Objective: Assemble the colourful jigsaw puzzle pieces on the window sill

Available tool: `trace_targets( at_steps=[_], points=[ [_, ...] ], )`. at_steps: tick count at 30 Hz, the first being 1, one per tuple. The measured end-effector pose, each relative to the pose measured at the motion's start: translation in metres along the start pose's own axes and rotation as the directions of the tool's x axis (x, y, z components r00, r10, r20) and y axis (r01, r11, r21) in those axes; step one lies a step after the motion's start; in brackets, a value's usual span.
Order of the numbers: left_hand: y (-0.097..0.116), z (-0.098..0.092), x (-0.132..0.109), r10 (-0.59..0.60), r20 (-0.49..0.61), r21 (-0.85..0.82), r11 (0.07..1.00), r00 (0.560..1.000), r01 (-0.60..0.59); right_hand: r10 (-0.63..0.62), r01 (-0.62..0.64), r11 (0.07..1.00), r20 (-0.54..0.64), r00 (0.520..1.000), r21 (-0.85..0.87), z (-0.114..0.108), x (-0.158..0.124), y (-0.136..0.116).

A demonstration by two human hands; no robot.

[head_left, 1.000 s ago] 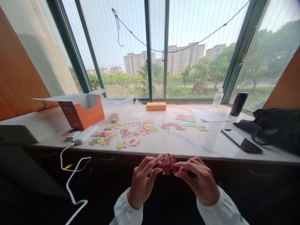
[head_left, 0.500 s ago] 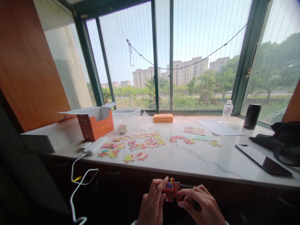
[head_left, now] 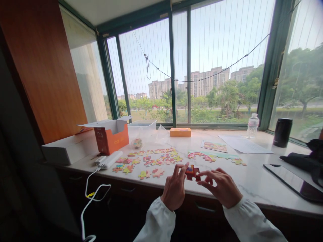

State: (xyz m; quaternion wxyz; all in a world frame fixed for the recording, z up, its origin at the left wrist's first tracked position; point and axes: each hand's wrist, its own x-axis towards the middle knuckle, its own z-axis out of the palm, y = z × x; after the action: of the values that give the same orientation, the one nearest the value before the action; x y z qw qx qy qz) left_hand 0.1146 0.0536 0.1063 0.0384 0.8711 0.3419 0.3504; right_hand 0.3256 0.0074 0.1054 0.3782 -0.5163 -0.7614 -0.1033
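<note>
Just above the counter's front edge I hold dark red jigsaw pieces (head_left: 192, 173) with a touch of purple and yellow. They look joined, though I cannot tell exactly how many there are. My left hand (head_left: 174, 188) is closed on their left side. The fingertips of my right hand (head_left: 223, 186) pinch their right edge. Beyond my hands lies an assembled jigsaw strip (head_left: 214, 157) with a red barn roof at its left end. Several loose jigsaw pieces (head_left: 156, 162) are spread flat to the left.
On the left stand an orange box (head_left: 111, 137), a white box (head_left: 68, 149) and a white power strip (head_left: 110, 160). A picture card (head_left: 214, 146), paper (head_left: 243, 144), bottle (head_left: 252, 126), black cylinder (head_left: 282, 132) and phone (head_left: 292, 181) occupy the right. A small orange box (head_left: 180, 132) sits near the window.
Both hands have risen with the jigsaw pieces, from below the counter's edge to over its front part. My sleeves now show. The view has shifted a little.
</note>
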Motion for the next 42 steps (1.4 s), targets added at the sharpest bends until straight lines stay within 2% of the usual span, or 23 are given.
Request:
trace_targets(
  at_steps=[5,8,10,15,18,20,25,31,34,42],
  points=[
    [-0.005,0.001,0.073,0.097,-0.019,0.154,0.984,0.995,-0.093,-0.092,0.094,0.991,0.024,0.995,-0.096,-0.02,0.054,0.05],
    [-0.011,0.015,0.106,0.109,-0.015,0.2,0.974,0.994,-0.104,-0.119,0.121,0.978,0.024,0.993,-0.169,-0.025,0.08,0.08],
    [-0.018,0.031,0.115,0.085,-0.001,0.215,0.973,0.996,-0.082,-0.159,0.161,0.962,0.027,0.987,-0.22,-0.021,0.089,0.099],
    [-0.035,0.071,0.105,0.015,0.059,0.251,0.968,0.998,-0.029,-0.311,0.289,0.9,-0.016,0.95,-0.327,0.018,0.08,0.134],
    [-0.039,0.079,0.101,0.009,0.052,0.242,0.97,0.999,-0.021,-0.264,0.222,0.913,-0.082,0.961,-0.342,0.041,0.066,0.145],
    [-0.041,0.08,0.102,-0.003,0.017,0.213,0.977,1.0,-0.001,-0.197,0.159,0.926,-0.081,0.977,-0.341,0.048,0.06,0.148],
    [-0.04,0.079,0.106,-0.036,-0.062,0.096,0.995,0.997,0.042,-0.022,0.009,0.946,-0.036,0.999,-0.324,0.052,0.055,0.148],
    [-0.041,0.079,0.104,-0.026,-0.13,0.011,1.0,0.991,0.028,0.131,-0.132,0.959,-0.019,0.991,-0.252,0.053,0.054,0.146],
    [-0.041,0.079,0.104,-0.043,-0.157,-0.004,0.999,0.987,0.043,0.168,-0.161,0.959,0.007,0.986,-0.233,0.053,0.054,0.145],
    [-0.044,0.081,0.104,-0.072,-0.178,-0.035,0.997,0.981,0.067,0.162,-0.132,0.968,0.127,0.979,-0.213,0.056,0.056,0.143]
  ],
)
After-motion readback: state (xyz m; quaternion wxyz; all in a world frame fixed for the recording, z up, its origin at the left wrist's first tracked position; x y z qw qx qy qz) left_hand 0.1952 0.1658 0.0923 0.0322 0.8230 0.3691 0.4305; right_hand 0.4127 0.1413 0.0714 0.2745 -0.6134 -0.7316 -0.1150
